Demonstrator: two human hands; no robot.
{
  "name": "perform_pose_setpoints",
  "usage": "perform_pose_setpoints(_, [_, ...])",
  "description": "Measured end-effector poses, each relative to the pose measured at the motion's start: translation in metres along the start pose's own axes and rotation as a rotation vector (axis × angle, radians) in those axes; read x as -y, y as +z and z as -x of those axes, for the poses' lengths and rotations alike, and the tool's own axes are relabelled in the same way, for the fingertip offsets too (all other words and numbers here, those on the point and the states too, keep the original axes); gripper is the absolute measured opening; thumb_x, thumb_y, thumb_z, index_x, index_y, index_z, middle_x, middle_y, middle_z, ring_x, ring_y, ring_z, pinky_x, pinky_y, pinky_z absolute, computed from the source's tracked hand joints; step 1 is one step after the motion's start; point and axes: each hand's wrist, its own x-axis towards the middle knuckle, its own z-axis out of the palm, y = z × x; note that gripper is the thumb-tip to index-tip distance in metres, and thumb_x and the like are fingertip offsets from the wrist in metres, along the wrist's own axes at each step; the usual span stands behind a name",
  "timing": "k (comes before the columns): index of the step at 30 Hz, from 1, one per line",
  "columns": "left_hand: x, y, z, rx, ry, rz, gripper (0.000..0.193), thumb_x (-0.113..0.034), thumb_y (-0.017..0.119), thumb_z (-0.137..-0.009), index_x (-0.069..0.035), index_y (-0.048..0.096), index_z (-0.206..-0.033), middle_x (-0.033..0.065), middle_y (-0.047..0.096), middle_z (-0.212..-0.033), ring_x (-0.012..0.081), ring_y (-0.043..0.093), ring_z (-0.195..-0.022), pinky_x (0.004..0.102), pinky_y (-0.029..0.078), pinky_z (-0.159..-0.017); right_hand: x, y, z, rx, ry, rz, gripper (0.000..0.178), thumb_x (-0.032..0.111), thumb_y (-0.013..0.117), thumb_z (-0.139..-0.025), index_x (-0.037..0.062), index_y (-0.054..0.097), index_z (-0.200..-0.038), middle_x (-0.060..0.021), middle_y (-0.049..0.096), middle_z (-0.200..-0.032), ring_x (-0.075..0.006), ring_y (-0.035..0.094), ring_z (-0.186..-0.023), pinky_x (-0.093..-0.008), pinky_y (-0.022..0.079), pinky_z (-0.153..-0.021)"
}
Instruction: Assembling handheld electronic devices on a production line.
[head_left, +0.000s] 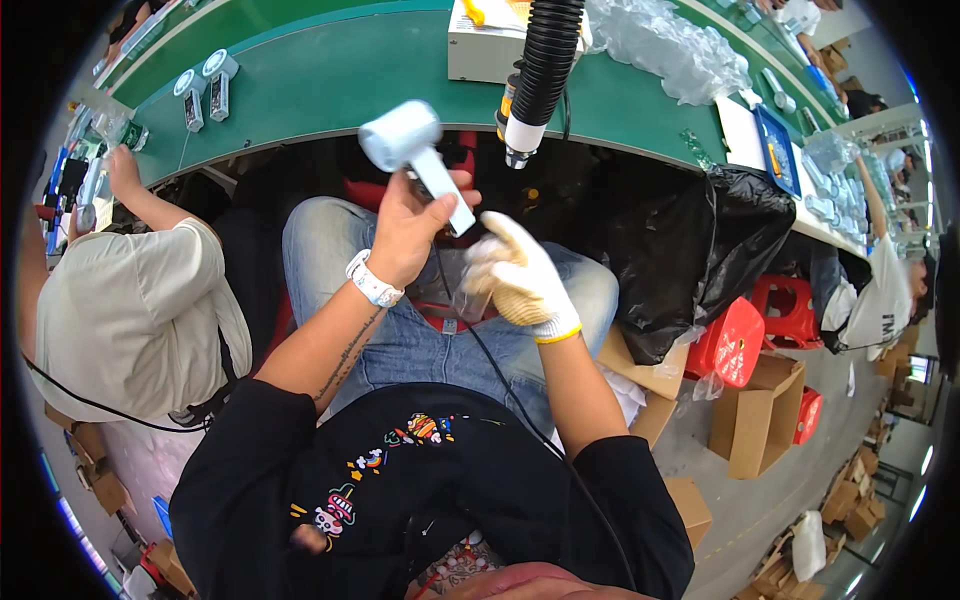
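My left hand [412, 228] is wrapped round the handle of a light-blue, hair-dryer-shaped device [402, 138]. Its wide round head points up and left, and the handle slants down to the right. The dark inside of the handle shows partly beside my fingers. Just right of the handle's lower end is my right hand [520, 275], in a white knitted glove with a yellow cuff. Its fingers are curled and blurred by motion. A crumpled clear plastic bag [472, 300] hangs from these fingers above my lap.
Across the green bench [330, 90] stand two similar devices [218, 92], a beige box [478, 55] and clear bags [665, 45]. A black hose tool [520, 140] hangs ahead. Black bin liner [650, 240] and red stools [730, 340] are on the right; a co-worker [150, 310] sits left.
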Motion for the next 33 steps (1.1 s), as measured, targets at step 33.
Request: perform_pose_setpoints(33, [-0.041, 0.036, 0.03, -0.05, 0.455, 0.031, 0.071, -0.025, 0.077, -0.096, -0.003, 0.041, -0.153, 0.0098, 0.068, -0.123, 0.0186, 0.066, -0.111, 0.0336, 0.055, -0.096, -0.016, 0.021, 0.013, -0.211, -0.613, 0.908, 0.059, -0.01, 0.075, -0.084, -0.0012, 0.057, -0.14, -0.0148, 0.07, -0.125, -0.0228, 0.069, -0.115, -0.0362, 0.056, -0.098])
